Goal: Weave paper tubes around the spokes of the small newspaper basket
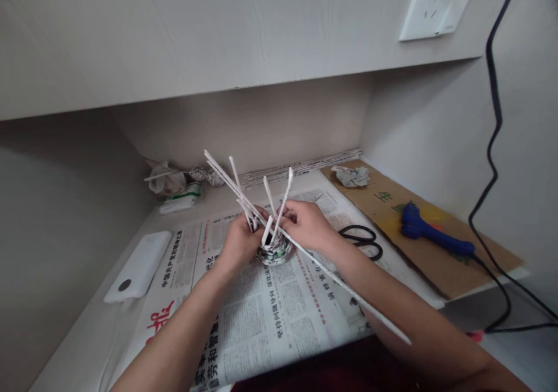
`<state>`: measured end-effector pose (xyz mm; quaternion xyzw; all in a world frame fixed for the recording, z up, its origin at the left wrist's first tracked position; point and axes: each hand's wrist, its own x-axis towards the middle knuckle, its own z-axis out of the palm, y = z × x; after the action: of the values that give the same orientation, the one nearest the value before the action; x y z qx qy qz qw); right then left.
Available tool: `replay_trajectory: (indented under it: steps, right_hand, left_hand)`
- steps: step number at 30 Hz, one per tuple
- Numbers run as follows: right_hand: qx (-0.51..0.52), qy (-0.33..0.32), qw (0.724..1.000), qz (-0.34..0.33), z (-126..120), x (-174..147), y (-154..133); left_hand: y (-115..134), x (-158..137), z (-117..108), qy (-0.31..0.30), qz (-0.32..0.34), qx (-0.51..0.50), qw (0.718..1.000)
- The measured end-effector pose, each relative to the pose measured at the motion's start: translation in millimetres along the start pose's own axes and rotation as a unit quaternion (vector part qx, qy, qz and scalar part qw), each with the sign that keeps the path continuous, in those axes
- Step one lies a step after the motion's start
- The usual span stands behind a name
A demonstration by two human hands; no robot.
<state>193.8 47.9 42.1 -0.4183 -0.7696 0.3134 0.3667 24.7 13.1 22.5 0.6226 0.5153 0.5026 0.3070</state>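
A small round basket (276, 254), woven from rolled newspaper strips, sits between my hands with several white paper rods sticking up from its rim. My left hand (242, 239) is closed around the basket's left side, its fingertips partly hidden by the rods. At the right rim, my right hand (308, 224) pinches a paper rod (285, 191). Another long paper rod (349, 287) slants from the rim down across my right forearm. The basket's inside is mostly hidden.
Newspaper (244, 310) covers the table. Black-handled scissors (370, 242) lie right of my hand. A blue glue gun (436, 238) and crumpled paper (352, 177) rest on cardboard (392, 206). A white device (139, 267) lies left; paper rods (300, 170) line the back.
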Motion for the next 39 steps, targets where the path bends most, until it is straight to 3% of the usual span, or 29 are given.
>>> replay_trajectory:
  steps: [8,12,17,19,23,28,33,39]
  right_hand:
    - [0.077,0.003,0.997,0.004,5,2,8]
    - [0.064,-0.011,0.995,-0.077,2,-3,-1]
    - [-0.017,0.02,0.983,-0.182,0,-5,-6]
    - [-0.022,0.02,0.981,-0.194,0,-4,-6]
    - [-0.002,0.004,0.996,-0.088,-3,-2,-4]
    - [-0.006,-0.099,0.994,0.047,-6,-1,4]
    - [0.013,-0.107,0.994,0.024,-4,-1,7]
    - [-0.025,-0.108,0.994,0.002,-7,-1,9]
  left_hand:
    - [5,2,-1,-0.008,-0.005,-0.003,1.0]
    - [9,2,-3,-0.043,0.015,0.017,0.999]
    - [9,1,-1,-0.026,0.03,0.033,0.999]
    - [8,0,0,-0.024,0.03,0.029,0.999]
    - [7,0,1,-0.013,0.004,-0.011,1.0]
    - [11,2,-1,-0.009,-0.028,-0.038,0.999]
    - [14,2,-3,-0.011,-0.025,-0.052,0.998]
    - [12,1,-2,-0.005,-0.02,0.003,1.0]
